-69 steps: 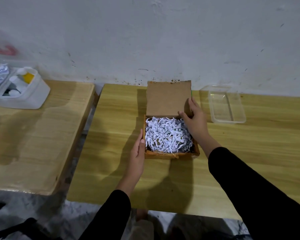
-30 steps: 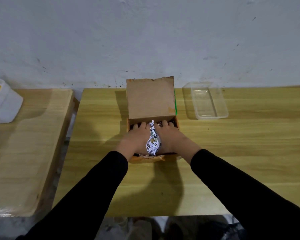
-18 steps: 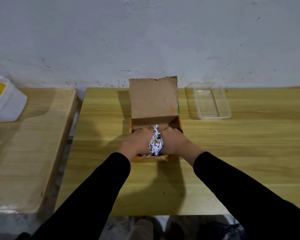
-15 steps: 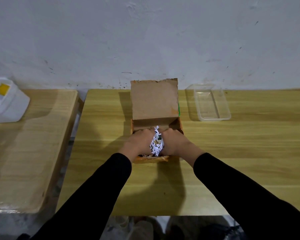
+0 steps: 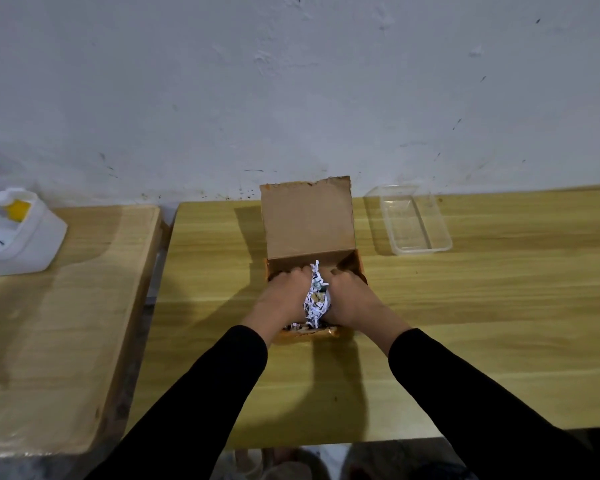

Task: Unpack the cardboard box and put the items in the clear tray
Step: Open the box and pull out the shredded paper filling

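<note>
I am looking down on two wooden tables set against a white wall [image 5: 291, 81]. The main table [image 5: 482, 323] is filling the centre and right of the view; a second table [image 5: 56, 323] is standing just beside its left edge, with a narrow gap between them.

The box [image 5: 309, 220] is sitting toward the back edge of the main table, near its middle, with the lid standing upright behind the open body. The tray [image 5: 414, 221] is lying near the back edge, to the right of the box and apart from it; I am seeing nothing inside it. A white bin [image 5: 25, 244] holding small objects too blurred to identify is resting at the back left of the second table.

Both of my hands are reaching into the box. The left hand [image 5: 284, 299] and the right hand [image 5: 349, 299] are curling inward and pressing a clump of shredded paper [image 5: 315, 299] between them, gripping it from both sides. The fingertips are buried in the box.
</note>
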`<state>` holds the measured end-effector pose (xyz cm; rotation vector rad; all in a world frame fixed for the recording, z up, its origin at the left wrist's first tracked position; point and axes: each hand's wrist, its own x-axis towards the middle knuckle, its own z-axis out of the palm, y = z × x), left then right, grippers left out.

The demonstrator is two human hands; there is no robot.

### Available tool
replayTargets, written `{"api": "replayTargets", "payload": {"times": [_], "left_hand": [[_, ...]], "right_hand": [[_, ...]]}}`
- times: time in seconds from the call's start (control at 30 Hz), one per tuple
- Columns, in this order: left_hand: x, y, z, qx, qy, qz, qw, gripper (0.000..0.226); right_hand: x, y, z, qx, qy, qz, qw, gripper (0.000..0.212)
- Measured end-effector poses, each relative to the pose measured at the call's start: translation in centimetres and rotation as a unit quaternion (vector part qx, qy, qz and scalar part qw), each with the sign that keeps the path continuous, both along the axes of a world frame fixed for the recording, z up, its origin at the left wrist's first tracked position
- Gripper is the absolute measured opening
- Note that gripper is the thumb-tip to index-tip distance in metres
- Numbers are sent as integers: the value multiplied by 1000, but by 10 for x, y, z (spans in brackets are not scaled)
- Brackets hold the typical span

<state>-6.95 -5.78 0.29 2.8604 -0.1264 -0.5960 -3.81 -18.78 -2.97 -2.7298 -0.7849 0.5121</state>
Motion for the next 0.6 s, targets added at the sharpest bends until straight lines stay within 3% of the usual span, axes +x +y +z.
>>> {"api": "replayTargets", "payload": {"times": [0.2,0.37,0.6], "left_hand": [[6,7,10,9,-3,-23,1000,56],[10,14,17,2,-6,-38,999,54],[10,16,23,-5,7,-50,999,56]], "right_hand": [[6,6,-6,25,17,-47,998,58],[6,7,0,61,19,-47,997,51],[2,15,6,14,15,-65,998,56]]}}
